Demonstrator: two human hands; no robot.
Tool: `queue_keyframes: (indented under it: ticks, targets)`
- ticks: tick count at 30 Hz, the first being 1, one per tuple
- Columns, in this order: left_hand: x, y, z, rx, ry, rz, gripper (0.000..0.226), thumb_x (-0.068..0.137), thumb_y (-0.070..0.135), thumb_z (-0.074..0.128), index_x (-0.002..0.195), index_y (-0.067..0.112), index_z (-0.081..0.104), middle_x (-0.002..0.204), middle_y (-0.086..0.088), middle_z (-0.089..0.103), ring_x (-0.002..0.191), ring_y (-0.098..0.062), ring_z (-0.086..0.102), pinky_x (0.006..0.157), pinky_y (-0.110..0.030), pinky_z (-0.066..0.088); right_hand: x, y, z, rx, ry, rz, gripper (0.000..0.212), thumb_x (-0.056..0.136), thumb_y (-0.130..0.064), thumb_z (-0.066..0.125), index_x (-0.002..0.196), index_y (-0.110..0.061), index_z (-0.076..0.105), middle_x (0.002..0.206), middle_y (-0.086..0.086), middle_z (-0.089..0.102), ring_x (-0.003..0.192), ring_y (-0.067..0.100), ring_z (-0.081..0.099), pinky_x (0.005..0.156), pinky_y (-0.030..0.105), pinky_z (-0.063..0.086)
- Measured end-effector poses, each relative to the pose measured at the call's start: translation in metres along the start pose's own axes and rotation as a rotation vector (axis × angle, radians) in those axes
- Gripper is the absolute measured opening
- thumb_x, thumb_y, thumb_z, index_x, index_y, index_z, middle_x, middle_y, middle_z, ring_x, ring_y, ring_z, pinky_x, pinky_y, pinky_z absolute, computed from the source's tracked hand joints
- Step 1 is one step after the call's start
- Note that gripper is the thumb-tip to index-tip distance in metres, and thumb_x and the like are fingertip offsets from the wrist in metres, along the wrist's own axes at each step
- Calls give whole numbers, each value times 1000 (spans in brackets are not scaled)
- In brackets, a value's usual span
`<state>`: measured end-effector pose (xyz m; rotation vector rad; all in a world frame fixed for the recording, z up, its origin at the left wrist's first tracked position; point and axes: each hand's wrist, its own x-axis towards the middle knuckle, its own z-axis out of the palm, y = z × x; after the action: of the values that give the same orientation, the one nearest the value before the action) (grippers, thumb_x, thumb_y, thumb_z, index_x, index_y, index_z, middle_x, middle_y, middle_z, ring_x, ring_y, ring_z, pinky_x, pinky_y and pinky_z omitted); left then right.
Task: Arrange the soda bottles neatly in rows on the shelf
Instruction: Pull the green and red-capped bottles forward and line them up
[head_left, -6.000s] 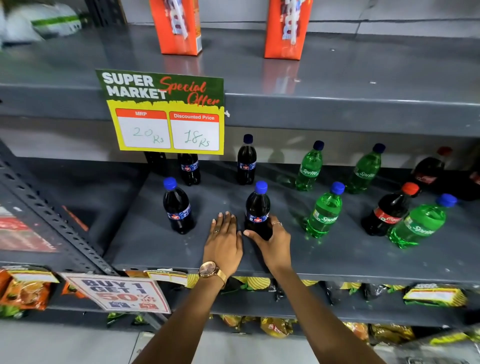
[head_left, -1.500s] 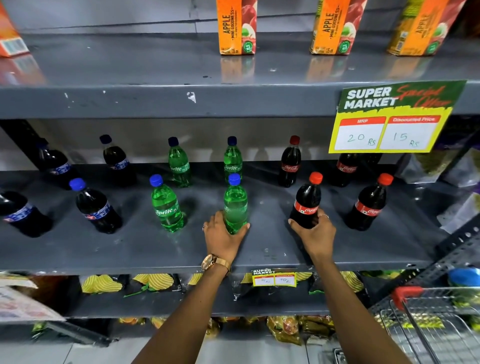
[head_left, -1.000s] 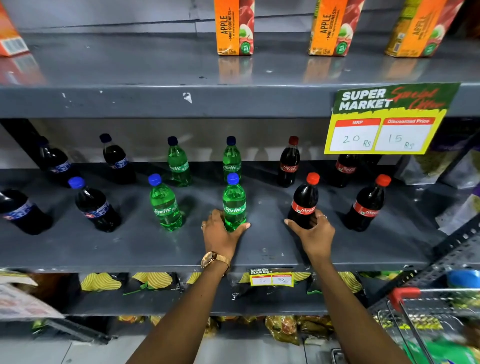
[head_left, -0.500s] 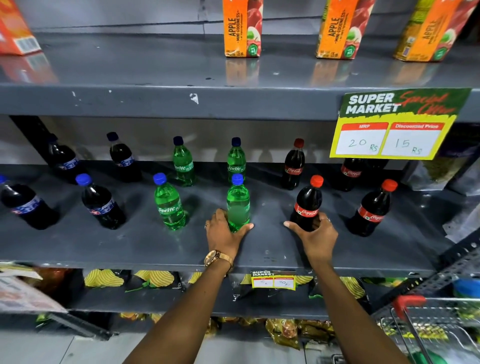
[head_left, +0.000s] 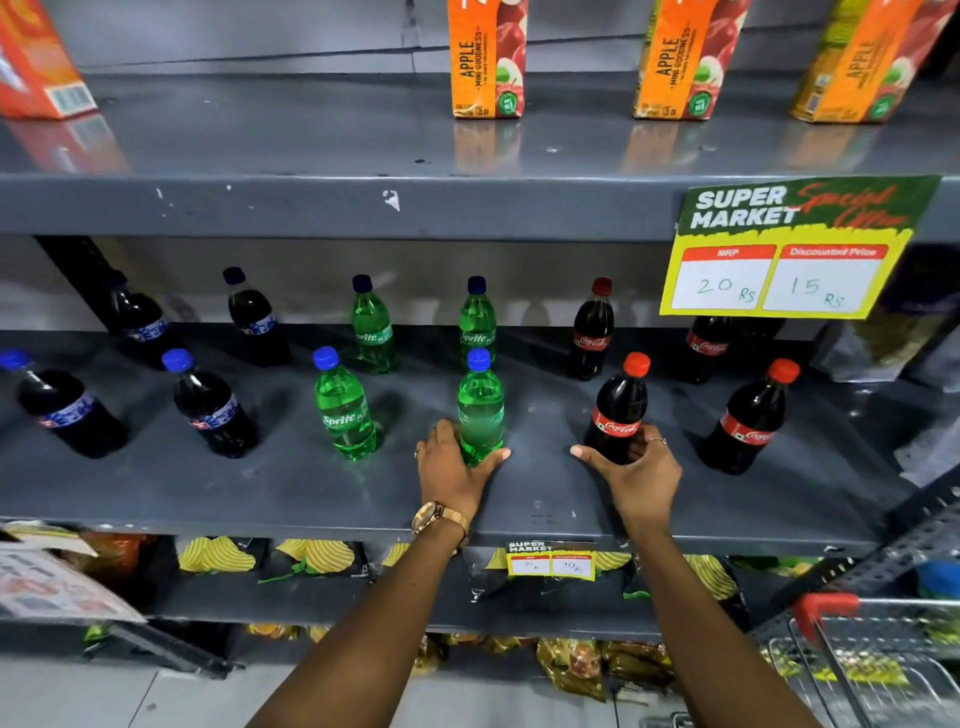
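At the centre of the frame, the left hand (head_left: 451, 467) wraps the base of a green bottle (head_left: 480, 408) and the right hand (head_left: 636, 470) clasps the base of a cola bottle (head_left: 618, 410), both standing upright in the front row of the shelf (head_left: 260, 488). To do this well, I would slide each bottle low and upright, lining it up directly before its back-row partner, then turn the green one's label forward.

both hands (head_left: 452, 467) (head_left: 636, 470) forward — fingers curled
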<state>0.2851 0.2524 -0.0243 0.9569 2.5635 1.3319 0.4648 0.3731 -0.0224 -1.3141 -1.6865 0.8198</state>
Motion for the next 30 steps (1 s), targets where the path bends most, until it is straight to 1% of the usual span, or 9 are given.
queue_keyframes:
  ticks: [7,14,19,21,23,25,27,29,30]
  targets:
    - [-2,0,1,0,4,-3,61,59,53,80,91,11,49,96,-14,63,91,-37,52,87,-46,40,-2,-3,-3,15,-9,-7,67,46,-52,87,96,-14,62,95,7,73,85,19,66,74,28,49]
    - [0,4,-1,-25,12,-7,57,57,51,81,87,15,48,92,-10,63,88,-32,52,77,-35,35,2,-7,-4,37,-27,10,70,45,-54,86,98,-15,61,98,8,72,88,20,66,79,34,53]
    - [-1,0,-1,-9,0,-14,57,57,49,82,88,13,51,92,-11,64,89,-33,53,77,-36,36,-1,-3,-2,32,-63,52,76,45,-54,86,103,-13,60,104,9,71,95,24,66,84,37,54]
    - [-1,0,-2,-16,-7,-23,57,58,48,83,89,12,51,92,-12,64,90,-34,53,79,-38,38,-2,-6,-4,66,-85,66,77,45,-48,89,108,-13,60,107,9,71,97,22,67,85,34,53]
    - [-3,3,-3,-17,-25,-25,58,58,48,83,90,11,52,94,-13,64,91,-35,53,82,-41,40,-11,-11,-8,151,-88,82,82,47,-36,92,117,-11,58,114,10,69,101,20,65,88,29,51]
    - [-4,6,-8,-37,-45,-34,59,57,48,83,92,11,52,96,-13,65,93,-36,54,85,-43,40,-28,-19,-16,257,-65,136,86,56,-28,90,129,-6,50,128,13,60,114,26,59,98,36,48]
    - [-6,11,-13,-49,-79,-33,63,56,47,84,95,9,53,100,-14,65,98,-36,54,87,-43,40,-52,-29,-29,353,-27,197,79,67,-29,83,133,-8,45,135,11,52,121,30,54,102,44,46]
    - [-9,15,-22,-61,-121,-39,76,53,46,86,107,5,52,110,-17,62,108,-37,53,94,-44,39,-89,-53,-47,438,-39,197,60,75,-39,74,126,-17,52,129,3,57,116,25,57,97,43,50]
    - [-12,16,-28,-69,-140,-24,89,51,46,87,118,3,48,119,-19,59,116,-38,50,100,-46,37,-109,-69,-59,484,-60,146,50,76,-45,71,118,-22,58,121,-1,64,111,22,61,91,40,54]
